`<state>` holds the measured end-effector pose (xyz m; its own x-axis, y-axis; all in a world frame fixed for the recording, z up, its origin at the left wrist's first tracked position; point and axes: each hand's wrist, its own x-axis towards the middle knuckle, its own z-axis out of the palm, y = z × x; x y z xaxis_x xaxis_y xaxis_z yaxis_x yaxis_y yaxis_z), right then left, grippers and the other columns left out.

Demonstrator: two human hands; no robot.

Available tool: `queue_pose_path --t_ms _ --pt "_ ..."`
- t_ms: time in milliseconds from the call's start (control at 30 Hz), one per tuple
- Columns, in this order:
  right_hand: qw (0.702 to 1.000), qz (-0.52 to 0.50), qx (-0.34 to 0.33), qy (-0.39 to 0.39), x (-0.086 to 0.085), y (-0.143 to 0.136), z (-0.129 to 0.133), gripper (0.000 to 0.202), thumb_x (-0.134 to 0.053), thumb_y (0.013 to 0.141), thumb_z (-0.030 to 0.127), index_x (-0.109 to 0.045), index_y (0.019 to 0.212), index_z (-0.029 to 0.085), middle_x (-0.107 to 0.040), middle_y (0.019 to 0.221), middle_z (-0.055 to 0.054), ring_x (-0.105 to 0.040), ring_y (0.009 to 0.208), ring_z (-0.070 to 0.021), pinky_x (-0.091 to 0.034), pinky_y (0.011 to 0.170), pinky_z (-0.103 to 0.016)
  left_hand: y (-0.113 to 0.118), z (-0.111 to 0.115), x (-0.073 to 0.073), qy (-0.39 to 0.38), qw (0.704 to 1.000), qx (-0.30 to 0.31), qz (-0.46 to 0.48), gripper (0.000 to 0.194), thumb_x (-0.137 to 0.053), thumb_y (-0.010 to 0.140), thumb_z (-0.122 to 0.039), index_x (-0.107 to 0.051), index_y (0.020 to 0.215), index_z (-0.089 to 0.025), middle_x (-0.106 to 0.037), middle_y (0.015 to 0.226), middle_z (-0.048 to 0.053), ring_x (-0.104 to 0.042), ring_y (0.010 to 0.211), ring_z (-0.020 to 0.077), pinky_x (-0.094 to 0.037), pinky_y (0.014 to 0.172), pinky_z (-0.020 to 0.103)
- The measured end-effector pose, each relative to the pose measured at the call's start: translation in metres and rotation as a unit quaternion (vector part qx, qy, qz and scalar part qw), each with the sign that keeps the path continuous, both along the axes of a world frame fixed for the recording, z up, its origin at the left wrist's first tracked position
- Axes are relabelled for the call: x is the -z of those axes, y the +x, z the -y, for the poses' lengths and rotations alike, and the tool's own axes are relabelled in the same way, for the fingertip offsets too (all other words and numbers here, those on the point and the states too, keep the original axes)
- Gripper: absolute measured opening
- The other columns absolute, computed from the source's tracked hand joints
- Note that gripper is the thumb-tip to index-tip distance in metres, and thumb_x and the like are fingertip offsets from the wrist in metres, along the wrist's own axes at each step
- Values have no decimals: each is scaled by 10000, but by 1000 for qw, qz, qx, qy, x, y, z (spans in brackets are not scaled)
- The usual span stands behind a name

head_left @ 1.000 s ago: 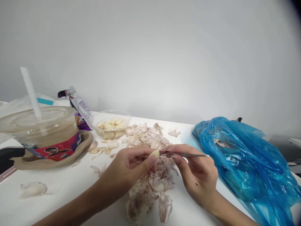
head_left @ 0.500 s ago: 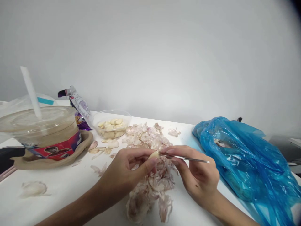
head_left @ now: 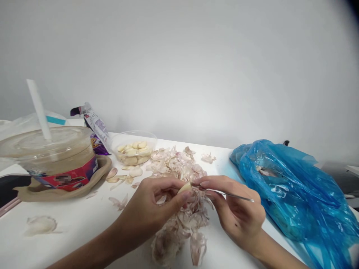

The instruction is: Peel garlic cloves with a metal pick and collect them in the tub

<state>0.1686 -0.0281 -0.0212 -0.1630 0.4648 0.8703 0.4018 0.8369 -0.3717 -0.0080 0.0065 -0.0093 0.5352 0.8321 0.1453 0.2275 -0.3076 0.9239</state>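
Observation:
Between the thumb and fingers of my left hand (head_left: 159,201) is a pale peeled garlic clove (head_left: 185,186). My right hand (head_left: 241,209) pinches a thin silver metal tool (head_left: 237,196), whose exact kind I cannot make out. The tool's inner end is covered by my right fingers, close against the clove's tip; its outer end sticks out to the right. Both hands are held over a heap of papery garlic skins (head_left: 193,216). Behind my left hand stands a clear plastic bowl (head_left: 153,140) with several peeled cloves (head_left: 133,151) in it.
On the left, a large lidded drink cup (head_left: 67,149) with a white straw (head_left: 39,108) sits in a cardboard holder (head_left: 102,168). Behind it stands a purple snack packet (head_left: 98,144). A blue plastic bag (head_left: 288,186) lies to the right. Loose skins (head_left: 42,225) and cloves (head_left: 136,171) are scattered leftward.
My right hand has shifted slightly right and down, and the tool's outer end has dipped. The clove is tilted a little more upright in my left fingers.

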Motion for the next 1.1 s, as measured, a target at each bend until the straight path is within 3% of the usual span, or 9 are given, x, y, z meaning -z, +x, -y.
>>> queue_pose_path --t_ms 467,1100 --pt "1000 27 6 14 2 2 -1 307 -544 791 -8 -603 1050 145 -706 898 -87 -679 842 -178 -587 695 -304 1 -1 -1 46 999 -12 -19 187 -548 790 -286 -690 748 -172 -685 691 19 -617 688 172 -494 649 248" --pt "999 -31 14 -35 10 1 1 281 -518 798 -21 -630 974 167 -703 858 -46 -668 786 -162 -562 652 -306 2 -1 1 35 999 15 -34 237 -540 808 -348 -693 762 -174 -695 711 30 -609 685 167 -481 641 242"
